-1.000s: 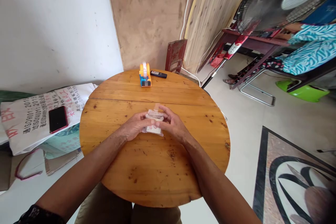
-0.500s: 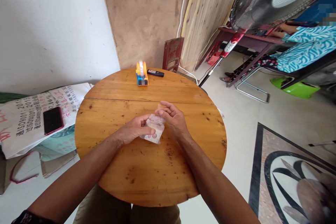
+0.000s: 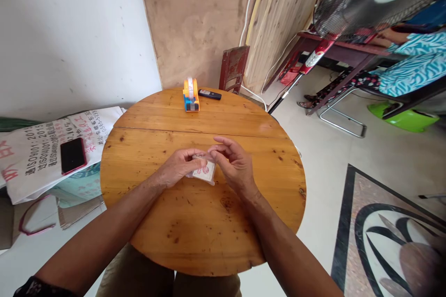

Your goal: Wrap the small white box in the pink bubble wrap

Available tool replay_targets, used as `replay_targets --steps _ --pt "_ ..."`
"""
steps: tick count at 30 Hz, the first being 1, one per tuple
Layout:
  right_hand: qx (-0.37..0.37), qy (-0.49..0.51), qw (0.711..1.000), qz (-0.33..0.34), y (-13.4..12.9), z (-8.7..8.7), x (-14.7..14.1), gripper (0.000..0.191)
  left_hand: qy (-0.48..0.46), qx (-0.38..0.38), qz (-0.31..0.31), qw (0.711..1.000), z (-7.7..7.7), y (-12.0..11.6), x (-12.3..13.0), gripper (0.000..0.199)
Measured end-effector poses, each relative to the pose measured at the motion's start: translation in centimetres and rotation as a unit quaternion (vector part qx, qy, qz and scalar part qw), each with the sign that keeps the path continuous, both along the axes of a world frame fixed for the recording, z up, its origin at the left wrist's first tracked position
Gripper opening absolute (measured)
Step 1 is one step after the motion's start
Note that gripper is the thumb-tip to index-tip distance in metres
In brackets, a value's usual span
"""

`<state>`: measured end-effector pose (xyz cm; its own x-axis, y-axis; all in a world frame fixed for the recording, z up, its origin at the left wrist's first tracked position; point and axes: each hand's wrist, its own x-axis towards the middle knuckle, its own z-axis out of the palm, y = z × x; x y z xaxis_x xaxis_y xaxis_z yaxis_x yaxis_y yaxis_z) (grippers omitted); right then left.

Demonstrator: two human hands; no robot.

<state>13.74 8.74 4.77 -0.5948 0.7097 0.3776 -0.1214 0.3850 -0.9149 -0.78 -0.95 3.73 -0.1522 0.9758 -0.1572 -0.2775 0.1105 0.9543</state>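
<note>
A small white packet (image 3: pixel 206 172) with reddish print, wrapped in clear plastic, is held just above the round wooden table (image 3: pixel 195 236). My left hand (image 3: pixel 179 167) grips it from the left, thumb across its top face. My right hand (image 3: pixel 234 163) has thumb and forefinger pinched at the plastic along the packet's upper right edge, its other fingers curled above. Towards the table's far edge stands an orange and blue tape dispenser (image 3: pixel 191 96), with a black device (image 3: pixel 210 94) lying beside it.
A phone (image 3: pixel 73 155) lies on printed sacks (image 3: pixel 38 148) left of the table. A small red chair (image 3: pixel 234 68) stands behind it. At the right are a standing fan (image 3: pixel 315 53) and a seated person's patterned sleeve (image 3: pixel 421 44).
My right thumb and forefinger have come down to the packet's edge. The raised plastic at its top now lies lower and mostly behind my fingers. The view has shifted slightly.
</note>
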Motion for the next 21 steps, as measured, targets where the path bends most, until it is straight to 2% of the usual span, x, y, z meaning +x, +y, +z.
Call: replay_targets --steps 4,8,16,21 --pt "0.076 -0.056 0.995 -0.013 -0.3 -0.2 -0.1 0.028 0.14 0.02 0.045 0.989 0.1 0.0 0.0 0.037" --pt "0.098 -0.072 0.993 -0.012 -0.1 -0.6 -0.3 0.026 0.253 0.026 0.07 0.964 0.1 0.2 -0.2 0.03" --pt "0.115 -0.078 0.99 -0.022 -0.1 -0.9 -0.6 0.025 0.149 -0.046 0.042 0.987 0.2 0.1 -1.3 0.04" --pt "0.152 -0.097 0.983 -0.025 -0.1 -1.1 -0.5 0.027 0.127 -0.045 0.021 0.991 0.5 0.0 -1.7 0.045"
